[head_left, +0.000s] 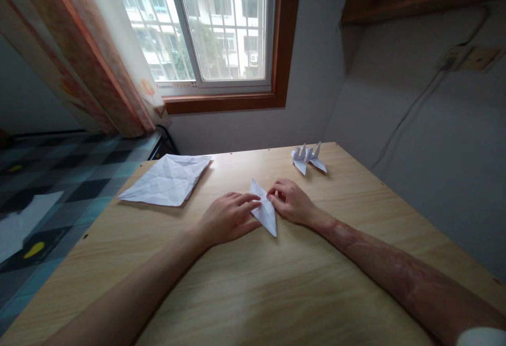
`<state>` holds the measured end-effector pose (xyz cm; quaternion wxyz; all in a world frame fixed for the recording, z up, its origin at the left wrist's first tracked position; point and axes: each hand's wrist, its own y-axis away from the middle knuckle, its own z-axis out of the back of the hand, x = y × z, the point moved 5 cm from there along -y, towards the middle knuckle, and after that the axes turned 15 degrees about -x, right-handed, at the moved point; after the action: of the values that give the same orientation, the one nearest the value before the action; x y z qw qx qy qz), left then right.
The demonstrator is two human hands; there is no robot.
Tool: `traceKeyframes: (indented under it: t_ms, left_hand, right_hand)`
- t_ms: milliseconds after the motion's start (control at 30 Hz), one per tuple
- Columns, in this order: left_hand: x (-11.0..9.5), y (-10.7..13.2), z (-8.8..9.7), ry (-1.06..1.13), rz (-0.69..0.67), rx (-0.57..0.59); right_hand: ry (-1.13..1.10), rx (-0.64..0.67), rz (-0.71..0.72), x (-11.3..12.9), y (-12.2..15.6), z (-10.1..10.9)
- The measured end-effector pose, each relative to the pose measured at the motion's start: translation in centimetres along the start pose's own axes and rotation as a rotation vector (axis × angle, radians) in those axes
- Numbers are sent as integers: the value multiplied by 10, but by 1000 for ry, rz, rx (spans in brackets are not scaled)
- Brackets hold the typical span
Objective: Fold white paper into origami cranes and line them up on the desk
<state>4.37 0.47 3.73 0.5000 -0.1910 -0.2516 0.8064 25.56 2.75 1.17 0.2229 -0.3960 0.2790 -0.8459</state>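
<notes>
A white diamond-shaped piece of folded paper [266,216] lies on the wooden table between my two hands, one point toward the window and the other toward me. My left hand [229,216] rests at its left side with fingers stretched out, the fingertips lying on the paper and the thumb near its lower left edge. On the opposite side my right hand [291,201] has its fingers curled, thumb and index finger pinching the paper's right edge. Whatever lies under the fingertips is hidden.
Two folded paper cranes [308,159] stand near the table's [245,293] far right edge. Creased white sheets [168,180] lie at the far left. Beyond the left edge is a checked bed cover [98,159] with paper on it. A window [229,30] is ahead.
</notes>
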Motion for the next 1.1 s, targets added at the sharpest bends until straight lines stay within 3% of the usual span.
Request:
traceKeyframes:
  t_ms: [167, 400, 500, 700, 833, 1000, 1100]
  left_hand:
    - [-1, -1, -3, -25, -32, 37]
    - [-6, 0, -5, -36, -48, -39]
    - [2, 3, -3, 58, 110, -115]
    - [29, 9, -3, 419, 588, -249]
    - [36, 7, -2, 677, 724, -310]
    - [39, 7, -6, 996, 871, -243]
    - [39, 9, -8, 1068, 923, -185]
  right_hand:
    - [-37, 35, 29, 1, 1, 0]
    - [-77, 39, 16, 2, 0, 1]
    - [-151, 40, 16, 4, -1, 3]
    - [-253, 38, 84, 15, -3, 9]
    - [-249, 32, 87, 16, -1, 6]
    - [-411, -20, -134, 2, 5, 1]
    - [-519, -40, -299, -7, 8, 0]
